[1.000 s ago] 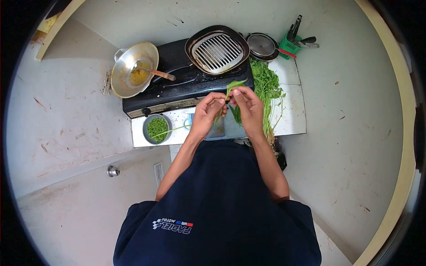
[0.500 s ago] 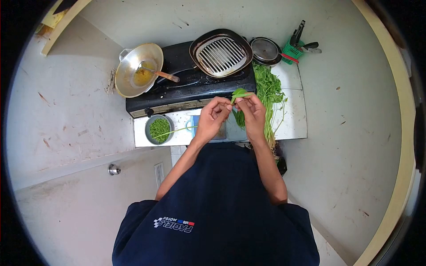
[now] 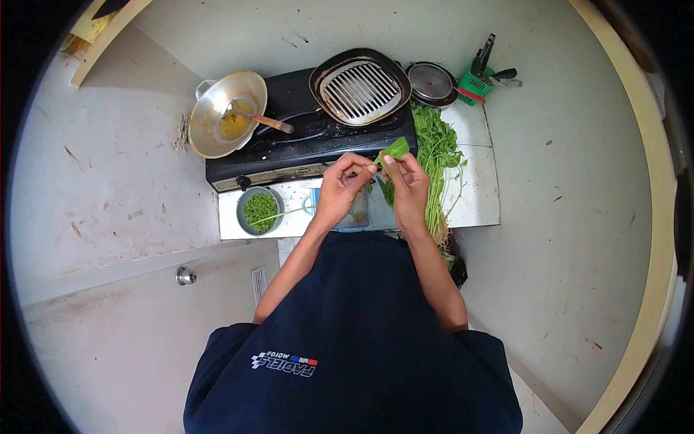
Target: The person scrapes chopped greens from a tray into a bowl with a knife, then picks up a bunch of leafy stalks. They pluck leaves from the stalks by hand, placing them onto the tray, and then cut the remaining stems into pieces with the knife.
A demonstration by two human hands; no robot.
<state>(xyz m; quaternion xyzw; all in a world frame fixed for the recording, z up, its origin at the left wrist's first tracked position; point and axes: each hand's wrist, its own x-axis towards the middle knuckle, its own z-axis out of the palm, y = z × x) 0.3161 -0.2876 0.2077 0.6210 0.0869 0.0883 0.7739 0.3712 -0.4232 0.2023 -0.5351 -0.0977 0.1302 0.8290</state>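
Note:
Fingertips pinched, my left hand (image 3: 343, 192) grips a long thin green stem (image 3: 295, 211), whose far end reaches left over a grey bowl (image 3: 241, 217). Chopped greens (image 3: 259, 207) partly fill that bowl. My right hand (image 3: 410, 194) pinches a broad green leaf (image 3: 395, 148) between thumb and fingers, close beside my left fingertips. The stem and leaf look like water spinach; whether they are still joined is hidden by the fingers. Right of my right hand lies a large bunch of water spinach (image 3: 437, 152), roots toward me. Under my hands is a blue board (image 3: 356, 218), partly covered.
A black stove (image 3: 289, 163) stands behind my hands. It carries a wok (image 3: 246, 90) with oil and a wooden-handled utensil (image 3: 271, 124), plus a grill pan (image 3: 361, 90). Lidded cookware (image 3: 432, 79) and a green utensil basket (image 3: 473, 85) are at the back right.
The leaf has turned and now stands up broader and higher above my right fingers. Both hands stay close together, with small finger movements.

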